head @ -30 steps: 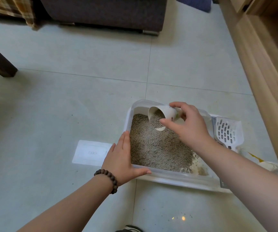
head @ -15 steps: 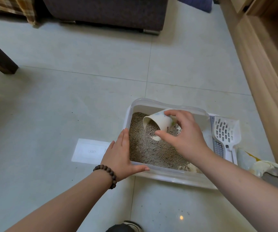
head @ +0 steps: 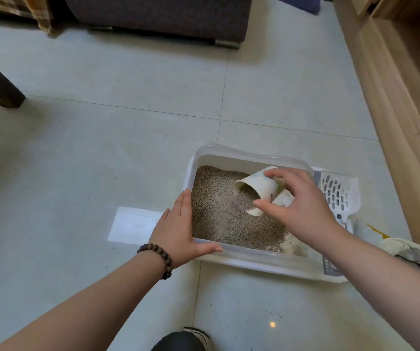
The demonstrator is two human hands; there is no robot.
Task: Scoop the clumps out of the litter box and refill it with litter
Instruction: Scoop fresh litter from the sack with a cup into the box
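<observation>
right hand [head: 302, 214] is gripping the cup [head: 258, 190], pouring litter [head: 219, 214] into the litter box [head: 252, 155]; left hand [head: 178, 229] is bracing its near-left corner, fingers straight; refill looks well underway.

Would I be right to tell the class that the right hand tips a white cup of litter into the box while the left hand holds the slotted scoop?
Not quite. The head view shows the left hand steadying the box's near-left corner; the slotted scoop lies untouched to the box's right. The right hand does tip the white cup, litter spilling out.
</observation>
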